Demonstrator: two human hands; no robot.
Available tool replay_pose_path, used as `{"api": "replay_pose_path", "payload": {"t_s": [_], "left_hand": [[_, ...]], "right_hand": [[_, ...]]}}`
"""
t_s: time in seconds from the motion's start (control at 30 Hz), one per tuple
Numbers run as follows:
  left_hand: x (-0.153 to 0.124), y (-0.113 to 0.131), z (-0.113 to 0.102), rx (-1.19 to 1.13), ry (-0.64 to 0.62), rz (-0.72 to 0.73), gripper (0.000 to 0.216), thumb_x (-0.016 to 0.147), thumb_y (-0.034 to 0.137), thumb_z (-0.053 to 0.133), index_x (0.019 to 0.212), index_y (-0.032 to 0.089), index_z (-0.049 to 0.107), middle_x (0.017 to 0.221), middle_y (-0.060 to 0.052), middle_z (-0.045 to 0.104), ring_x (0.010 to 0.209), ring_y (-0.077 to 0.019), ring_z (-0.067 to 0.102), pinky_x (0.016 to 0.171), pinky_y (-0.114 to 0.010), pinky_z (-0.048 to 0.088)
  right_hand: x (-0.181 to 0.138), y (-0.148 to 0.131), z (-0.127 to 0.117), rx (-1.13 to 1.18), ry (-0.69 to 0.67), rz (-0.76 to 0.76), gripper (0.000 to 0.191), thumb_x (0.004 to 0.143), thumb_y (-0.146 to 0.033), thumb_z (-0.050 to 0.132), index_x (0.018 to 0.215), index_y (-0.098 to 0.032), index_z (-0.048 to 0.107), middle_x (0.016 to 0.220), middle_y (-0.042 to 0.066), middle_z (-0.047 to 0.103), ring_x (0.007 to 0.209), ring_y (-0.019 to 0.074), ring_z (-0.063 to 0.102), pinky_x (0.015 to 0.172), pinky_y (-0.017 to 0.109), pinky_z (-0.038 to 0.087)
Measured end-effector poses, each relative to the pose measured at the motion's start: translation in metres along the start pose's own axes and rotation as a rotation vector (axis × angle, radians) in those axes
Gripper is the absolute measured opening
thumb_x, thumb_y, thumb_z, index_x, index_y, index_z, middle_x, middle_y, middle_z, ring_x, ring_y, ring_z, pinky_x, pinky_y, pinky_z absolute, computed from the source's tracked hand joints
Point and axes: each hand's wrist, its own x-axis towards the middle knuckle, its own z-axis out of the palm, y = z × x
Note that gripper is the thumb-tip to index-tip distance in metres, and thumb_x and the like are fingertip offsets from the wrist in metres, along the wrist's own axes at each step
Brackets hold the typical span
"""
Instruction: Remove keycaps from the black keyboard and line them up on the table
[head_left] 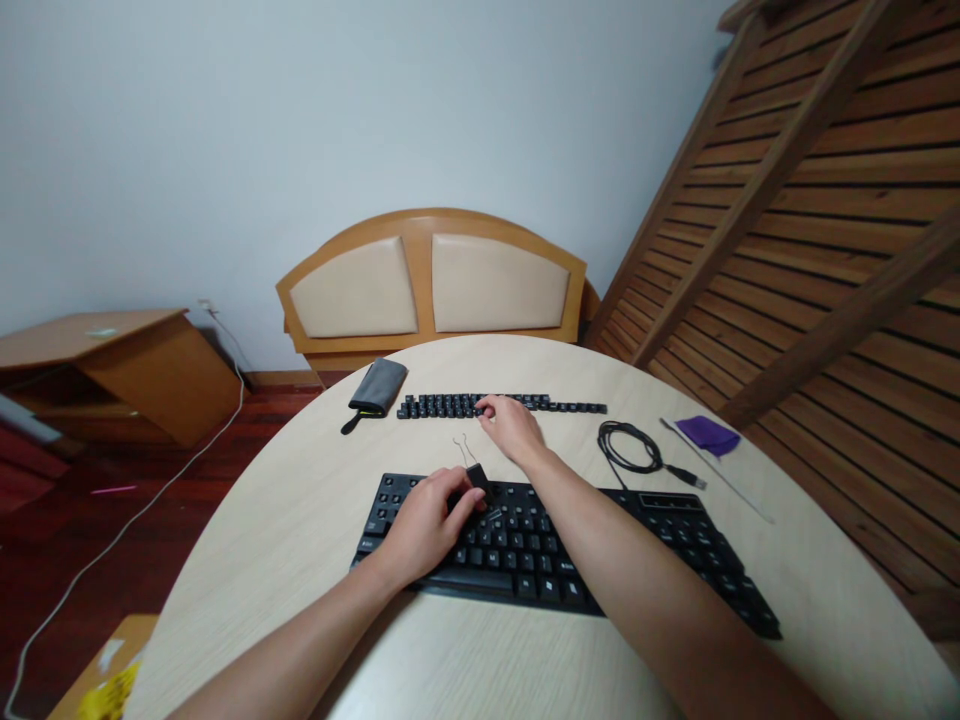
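Observation:
My left hand (435, 520) rests over the black keyboard (480, 580), its fingers closed around the dark handle of a wire keycap puller (478, 478). Two thin wire prongs stick out from that handle toward the far side. Several key positions in the keyboard's upper rows show no caps, while the lower rows still carry lettered ones. Farther off, my right hand (513, 428) pinches a small black keycap (478, 411) at the rows of loose keycaps (439, 405). My right forearm hides part of the keyboard.
A grey pouch (380, 386) lies left of the loose caps. To the right are the coiled USB cable (634, 448), a purple cloth (707, 435) and a thin rod (716, 470). The round table (300, 560) meets a headboard (424, 285) behind; wooden slats (787, 250) stand at right.

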Motion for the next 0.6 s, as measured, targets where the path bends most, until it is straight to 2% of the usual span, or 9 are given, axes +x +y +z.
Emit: {"api": "replay_pose_path", "payload": {"t_s": [0.33, 0.53, 0.6], "left_hand": [[0.000, -0.002, 0.000, -0.007, 0.003, 0.008, 0.025, 0.095, 0.031, 0.048, 0.080, 0.019, 0.064, 0.081, -0.004, 0.067, 0.080, -0.0206, 0.061, 0.075, -0.032, 0.044], [0.000, -0.001, -0.001, -0.013, -0.002, 0.014, 0.026, 0.096, 0.032, 0.048, 0.081, 0.018, 0.064, 0.083, -0.005, 0.068, 0.081, -0.0207, 0.061, 0.075, -0.031, 0.044], [0.000, -0.001, -0.001, -0.015, -0.004, 0.017, 0.027, 0.096, 0.033, 0.048, 0.081, 0.018, 0.064, 0.083, -0.005, 0.068, 0.081, -0.0206, 0.061, 0.075, -0.031, 0.043]], "right_hand": [[-0.001, 0.000, 0.000, -0.022, 0.005, -0.016, 0.030, 0.088, -0.022, 0.059, 0.118, -0.026, 0.059, 0.100, 0.001, 0.070, 0.092, 0.0177, 0.063, 0.075, 0.027, 0.044], [-0.015, -0.011, -0.033, -0.166, -0.130, -0.098, 0.052, 0.080, -0.019, 0.067, 0.129, -0.021, 0.049, 0.101, 0.007, 0.069, 0.092, 0.0226, 0.064, 0.075, 0.030, 0.043], [-0.030, -0.015, -0.047, -0.201, -0.180, -0.112, 0.049, 0.080, -0.021, 0.067, 0.127, -0.021, 0.050, 0.101, 0.008, 0.069, 0.094, 0.0246, 0.064, 0.076, 0.031, 0.044]]}}
